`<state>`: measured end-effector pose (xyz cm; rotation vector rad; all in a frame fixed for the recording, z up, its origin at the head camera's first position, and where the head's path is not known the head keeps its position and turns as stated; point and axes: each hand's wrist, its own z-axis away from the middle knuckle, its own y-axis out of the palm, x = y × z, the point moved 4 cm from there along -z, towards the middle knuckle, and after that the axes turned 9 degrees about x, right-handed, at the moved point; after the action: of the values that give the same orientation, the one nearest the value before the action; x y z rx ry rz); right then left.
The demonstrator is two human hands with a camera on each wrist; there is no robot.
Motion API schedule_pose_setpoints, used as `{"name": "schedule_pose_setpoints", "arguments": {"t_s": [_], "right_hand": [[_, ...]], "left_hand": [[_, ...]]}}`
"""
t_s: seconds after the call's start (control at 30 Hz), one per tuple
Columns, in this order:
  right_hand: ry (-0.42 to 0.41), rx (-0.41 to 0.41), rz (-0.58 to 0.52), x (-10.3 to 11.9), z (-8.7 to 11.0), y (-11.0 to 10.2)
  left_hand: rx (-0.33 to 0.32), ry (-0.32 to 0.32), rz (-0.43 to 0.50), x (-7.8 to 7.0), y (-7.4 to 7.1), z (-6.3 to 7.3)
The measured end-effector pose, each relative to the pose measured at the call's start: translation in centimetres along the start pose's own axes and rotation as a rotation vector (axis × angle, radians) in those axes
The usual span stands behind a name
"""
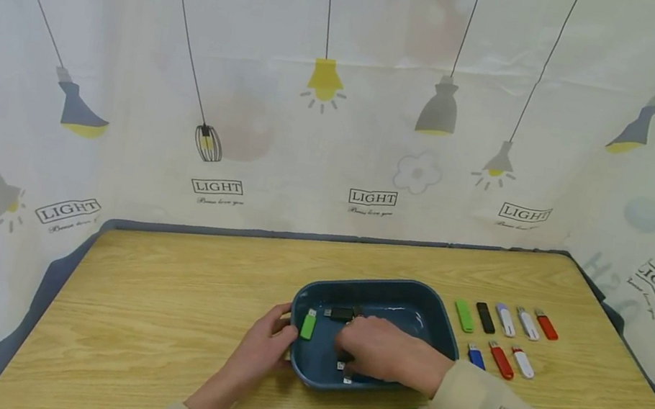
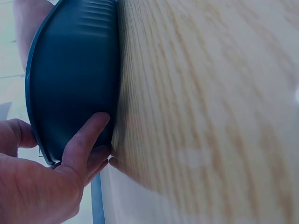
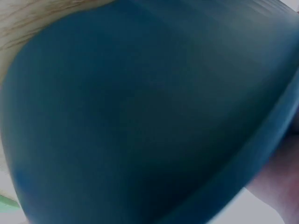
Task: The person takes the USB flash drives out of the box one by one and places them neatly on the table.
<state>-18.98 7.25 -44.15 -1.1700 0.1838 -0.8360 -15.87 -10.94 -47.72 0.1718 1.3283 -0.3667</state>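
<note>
A dark blue tray (image 1: 413, 296) stands on the wooden table. At its left end my left hand (image 1: 267, 336) grips the rim; in the left wrist view, this hand (image 2: 42, 186) has a finger laid along the outer wall. My right hand (image 1: 377, 348) reaches down inside the tray with bent fingers, its fingertips hidden; I cannot tell whether it holds anything. A green USB stick (image 1: 308, 325) and a black USB stick (image 1: 339, 313) lie in the tray, and metal plugs (image 1: 347, 380) show below the right hand. The tray's outer wall (image 3: 117, 116) fills the right wrist view.
Right of the tray, USB sticks lie in two rows on the table (image 1: 170, 316). Behind are green (image 1: 464, 316), black (image 1: 486, 318), two white and red (image 1: 546, 325) ones; in front, blue (image 1: 476, 356), red (image 1: 501, 360) and white (image 1: 523, 363). A lamp-print curtain (image 1: 311, 150) surrounds the table.
</note>
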Motion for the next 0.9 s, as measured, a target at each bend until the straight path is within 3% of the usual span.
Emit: {"name": "schedule_pose_setpoints", "arguments": {"t_s": [0.9], "right_hand": [[-0.040, -0.117, 0.077, -0.07, 0.27, -0.45]], "left_hand": [[-0.002, 0.000, 0.008, -0.05, 0.07, 0.03]]}}
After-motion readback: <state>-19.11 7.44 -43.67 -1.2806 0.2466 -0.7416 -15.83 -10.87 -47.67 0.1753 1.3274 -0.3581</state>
